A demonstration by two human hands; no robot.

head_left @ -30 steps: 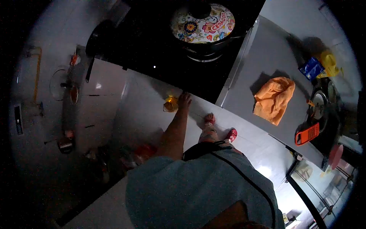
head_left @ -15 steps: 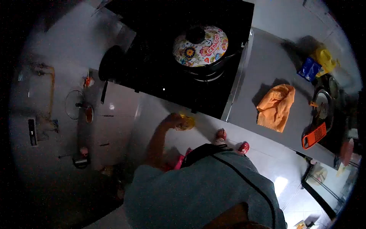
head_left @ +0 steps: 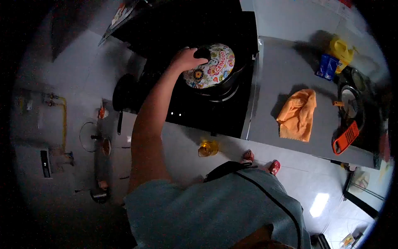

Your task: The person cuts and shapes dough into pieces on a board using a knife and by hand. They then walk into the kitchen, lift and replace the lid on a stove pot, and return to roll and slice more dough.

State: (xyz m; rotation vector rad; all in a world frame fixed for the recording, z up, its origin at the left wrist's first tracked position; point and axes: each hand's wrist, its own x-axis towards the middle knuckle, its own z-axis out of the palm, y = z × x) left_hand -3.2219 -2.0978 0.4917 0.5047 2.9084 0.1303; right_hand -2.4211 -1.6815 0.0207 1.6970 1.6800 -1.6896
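My left hand [head_left: 187,60] is at the pot on the black stove, thumb and fingers around the black knob [head_left: 202,54] of its lid. The lid [head_left: 215,68] is white with colourful flowers and the word CERAGON, and it rests tilted in view on the dark pot [head_left: 226,88]. Part of the knob is hidden by my fingers. Below the stove's front edge shows a see-through yellow container [head_left: 208,148], apart from my hand. My right hand is not in view.
Right of the stove, a grey counter [head_left: 269,99] bears an orange cloth [head_left: 297,116], a blue packet [head_left: 327,66], a yellow bottle [head_left: 340,52] and an orange slotted tool [head_left: 346,137]. Dark pans stand at the far right. Two feet in red footwear [head_left: 274,167] show on the floor.
My left hand has left the yellow container and moved up over the stove to the lid's knob. The view has shifted, and the lid still sits on the pot.
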